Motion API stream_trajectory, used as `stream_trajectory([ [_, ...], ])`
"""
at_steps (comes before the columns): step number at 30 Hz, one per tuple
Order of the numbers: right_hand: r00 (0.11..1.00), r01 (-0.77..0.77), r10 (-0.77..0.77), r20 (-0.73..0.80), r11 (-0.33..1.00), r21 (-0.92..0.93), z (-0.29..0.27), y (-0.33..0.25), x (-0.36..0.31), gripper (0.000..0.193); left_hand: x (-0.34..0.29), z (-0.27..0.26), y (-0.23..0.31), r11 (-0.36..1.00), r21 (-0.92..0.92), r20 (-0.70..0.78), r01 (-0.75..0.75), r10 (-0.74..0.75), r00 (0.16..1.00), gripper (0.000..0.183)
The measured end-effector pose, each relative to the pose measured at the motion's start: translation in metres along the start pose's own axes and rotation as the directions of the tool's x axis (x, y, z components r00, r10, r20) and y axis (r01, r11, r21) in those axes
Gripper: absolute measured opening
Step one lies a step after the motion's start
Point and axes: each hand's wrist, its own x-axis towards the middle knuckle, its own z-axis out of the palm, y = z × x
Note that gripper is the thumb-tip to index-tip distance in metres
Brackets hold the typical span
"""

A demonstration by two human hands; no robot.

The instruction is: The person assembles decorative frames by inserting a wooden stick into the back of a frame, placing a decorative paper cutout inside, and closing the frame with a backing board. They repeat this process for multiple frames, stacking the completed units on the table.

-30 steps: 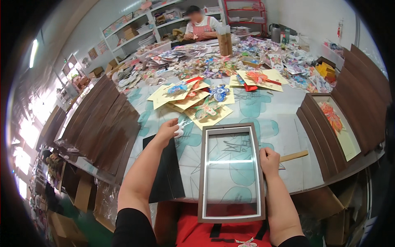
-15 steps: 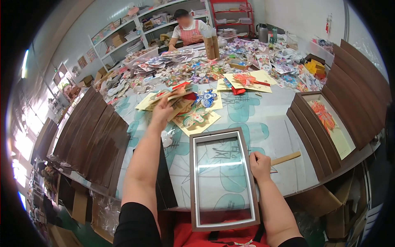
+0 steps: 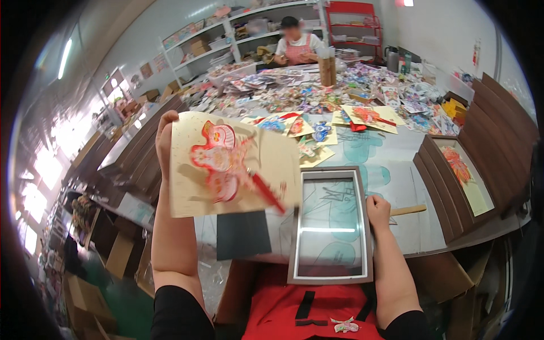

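Raised at the left, a cream card point(image 3: 232, 164) with a raised red and white paper decoration and a red strip hangs from my left hand point(image 3: 166, 141), closed on its left edge. In front of me a brown box frame point(image 3: 293, 249) with a pale inner rim and a glass pane overhangs the table's near edge. My right hand point(image 3: 378, 212) is a closed fist against the frame's right side. Whatever its fingers hold is hidden. A wooden stick point(image 3: 409, 209) lies just beyond that fist. Below the card is a flat black panel point(image 3: 243, 235).
More decorated cream cards point(image 3: 318, 156) lie beyond the frame. Brown frames stand stacked at the left point(image 3: 136, 156) and right point(image 3: 498, 124), one holding an orange decoration point(image 3: 455, 163). Paper pieces point(image 3: 272, 90) heap the far table, where a person point(image 3: 297, 48) in a pink apron works.
My left hand has lifted a card off the pile and brought it nearer, its decorated face showing. My right hand stays by the frame. The view has swung left.
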Motion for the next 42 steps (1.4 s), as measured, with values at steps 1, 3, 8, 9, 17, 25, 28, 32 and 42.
stream_trajectory([
  [1,0.996,-0.068,0.066,0.053,0.997,0.026,-0.006,0.003,0.002,0.023,-0.008,-0.006,0.002,0.996,-0.081,0.036,0.037,-0.034,0.999,0.020],
  [3,0.968,-0.207,0.195,0.156,0.976,0.063,-0.018,0.004,0.009,0.022,-0.025,-0.006,-0.001,0.916,-0.372,0.323,0.147,-0.021,0.946,0.025],
  [8,0.897,-0.168,-0.134,0.422,0.778,0.605,-0.039,-0.131,-0.010,0.043,-0.075,-0.007,0.000,0.787,-0.484,0.420,0.382,-0.174,0.891,0.025],
  [9,0.820,-0.096,-0.286,0.495,0.784,0.613,-0.043,-0.162,-0.020,0.049,-0.085,-0.008,0.000,0.767,-0.491,0.408,0.414,-0.217,0.887,0.025],
  [17,0.355,-0.559,-0.374,0.856,0.650,0.516,-0.032,-0.213,-0.101,0.045,-0.126,-0.020,-0.066,0.602,-0.606,0.206,0.521,-0.513,0.833,0.024],
  [25,0.770,-0.561,0.038,0.637,0.515,0.648,-0.041,-0.181,-0.127,0.029,-0.211,0.001,-0.056,0.929,0.264,-0.487,0.259,-0.103,0.867,0.026],
  [28,0.816,-0.528,0.078,0.572,0.502,0.685,-0.039,-0.181,-0.133,0.030,-0.249,0.060,-0.048,0.427,0.892,0.116,-0.148,0.100,0.988,0.038],
  [32,0.847,-0.452,0.059,0.528,0.603,0.657,-0.035,-0.179,-0.141,0.030,-0.257,0.080,-0.063,0.252,0.962,0.128,-0.107,-0.067,0.990,0.038],
  [42,0.865,-0.496,0.179,0.469,0.439,0.749,-0.039,-0.169,-0.127,0.029,-0.305,0.033,-0.049,0.284,0.896,-0.145,0.341,-0.539,0.830,0.022],
])
